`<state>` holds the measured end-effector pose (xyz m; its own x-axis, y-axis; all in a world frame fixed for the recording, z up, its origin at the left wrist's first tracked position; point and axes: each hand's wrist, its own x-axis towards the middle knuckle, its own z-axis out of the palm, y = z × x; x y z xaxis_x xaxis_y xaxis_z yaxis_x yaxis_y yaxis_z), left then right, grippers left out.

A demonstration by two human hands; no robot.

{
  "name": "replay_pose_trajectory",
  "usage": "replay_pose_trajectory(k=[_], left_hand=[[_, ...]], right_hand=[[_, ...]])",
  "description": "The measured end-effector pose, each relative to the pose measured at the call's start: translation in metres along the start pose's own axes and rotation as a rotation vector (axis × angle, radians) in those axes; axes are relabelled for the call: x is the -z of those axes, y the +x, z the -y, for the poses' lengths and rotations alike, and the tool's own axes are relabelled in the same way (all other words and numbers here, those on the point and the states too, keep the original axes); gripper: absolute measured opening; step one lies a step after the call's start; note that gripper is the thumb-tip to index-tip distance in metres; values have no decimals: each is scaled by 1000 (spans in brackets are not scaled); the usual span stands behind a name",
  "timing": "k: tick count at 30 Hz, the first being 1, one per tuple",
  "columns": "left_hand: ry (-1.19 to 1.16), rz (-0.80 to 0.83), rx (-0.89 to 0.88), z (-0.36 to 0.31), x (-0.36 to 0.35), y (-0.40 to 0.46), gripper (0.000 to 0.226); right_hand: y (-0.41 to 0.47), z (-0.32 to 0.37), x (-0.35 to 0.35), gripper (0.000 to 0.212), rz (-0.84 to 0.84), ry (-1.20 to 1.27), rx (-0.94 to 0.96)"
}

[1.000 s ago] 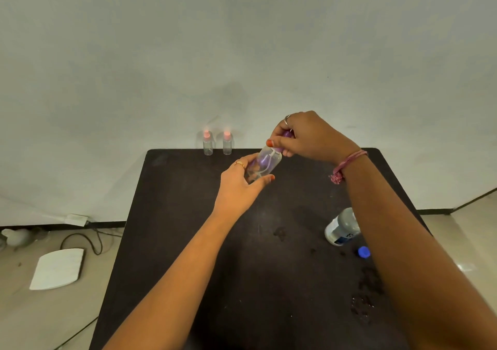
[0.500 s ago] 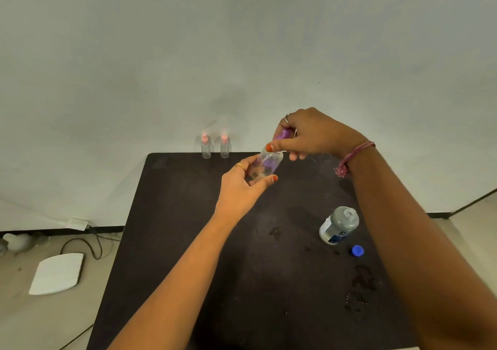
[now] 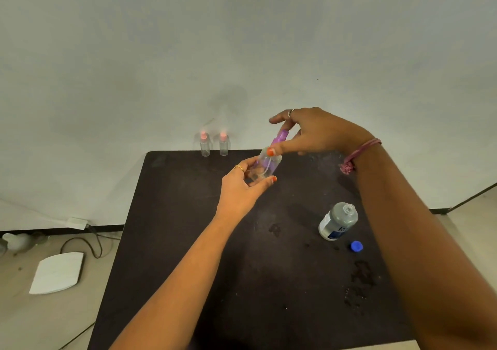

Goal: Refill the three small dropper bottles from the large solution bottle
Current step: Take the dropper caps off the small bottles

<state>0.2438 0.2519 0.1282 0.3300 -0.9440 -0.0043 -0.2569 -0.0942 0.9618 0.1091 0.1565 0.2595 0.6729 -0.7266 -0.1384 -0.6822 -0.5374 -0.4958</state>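
My left hand (image 3: 243,188) grips the clear body of a small bottle (image 3: 265,167) tilted up to the right above the table's far half. My right hand (image 3: 314,132) pinches the bottle's purple top (image 3: 281,137) between thumb and fingers, the other fingers spread. Two more small clear bottles with pink caps (image 3: 205,145) (image 3: 223,144) stand upright side by side at the table's far edge by the wall. The large solution bottle (image 3: 337,222), grey with a white and blue label, stands uncapped at the right, its blue cap (image 3: 356,246) lying beside it.
The dark table (image 3: 188,242) has wet spots and droplets near the large bottle and in the middle. A white wall rises right behind the far edge. On the floor at the left lie a white board (image 3: 57,271) and cables (image 3: 80,245).
My right hand has shifted along the purple top and its fingers have spread. The bottle stays in my left hand; the view has tilted slightly.
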Motion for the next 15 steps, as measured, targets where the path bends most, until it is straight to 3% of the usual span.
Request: replay_pose_trajectory(k=[5,9,13,15], left_hand=[[-12,20,-7,1,1,1,59],[3,23,5,4,-2,4,60],[3,50,12,7,-6,6,59],[5,44,19,8,-9,7,58]], right_hand=[[5,-4,-6,28,35,-103,45],[3,-6,-3,54,56,-12,4],[7,-12,-10,29,-13,-56,-20],[7,-13,-9,32,0,-89,35]])
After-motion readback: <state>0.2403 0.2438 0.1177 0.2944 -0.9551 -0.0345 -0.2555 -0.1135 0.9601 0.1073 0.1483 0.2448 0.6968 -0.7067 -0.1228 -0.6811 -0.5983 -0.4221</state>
